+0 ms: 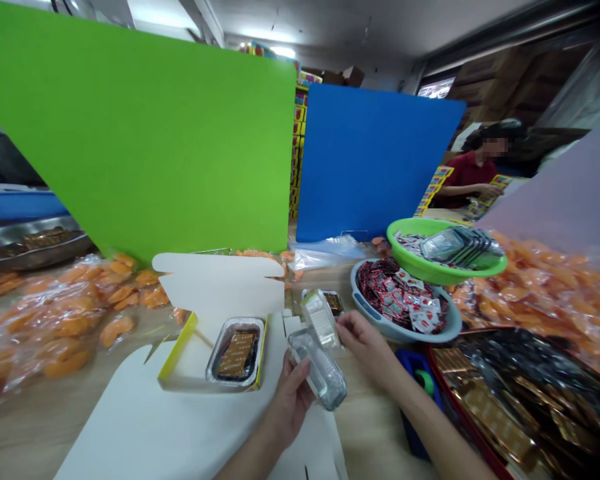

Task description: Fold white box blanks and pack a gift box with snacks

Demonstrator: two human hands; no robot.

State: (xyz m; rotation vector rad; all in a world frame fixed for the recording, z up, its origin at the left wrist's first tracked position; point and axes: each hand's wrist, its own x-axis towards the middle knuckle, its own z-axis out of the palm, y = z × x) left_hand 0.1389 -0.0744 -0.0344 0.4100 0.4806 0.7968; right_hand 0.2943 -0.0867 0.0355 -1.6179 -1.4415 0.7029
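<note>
My left hand (pixel 296 395) grips a shiny, shallow rectangular tray (pixel 323 373), tilted above the front of an opened white box. Just beyond it, my right hand (pixel 363 340) pinches the edge of a silvery foil tray (pixel 321 317), which overlaps the first one in view. Inside the yellow-edged white box (pixel 180 353) sits another foil tray (pixel 211 367) with a brown-gold packet (pixel 237 353) lying in it. Partly hidden behind my right hand's tray is one more small tray (pixel 336 303) with dark contents.
Bowls of red-and-white sachets (pixel 395 300) and of stacked clear packs (pixel 445 250) stand at right. A red-rimmed tub (pixel 520 400) holds brown-gold and dark packets. Bagged orange pieces (pixel 55 327) lie left. Green (pixel 145 133) and blue (pixel 370 160) panels rise behind; another person (pixel 467 173) works beyond.
</note>
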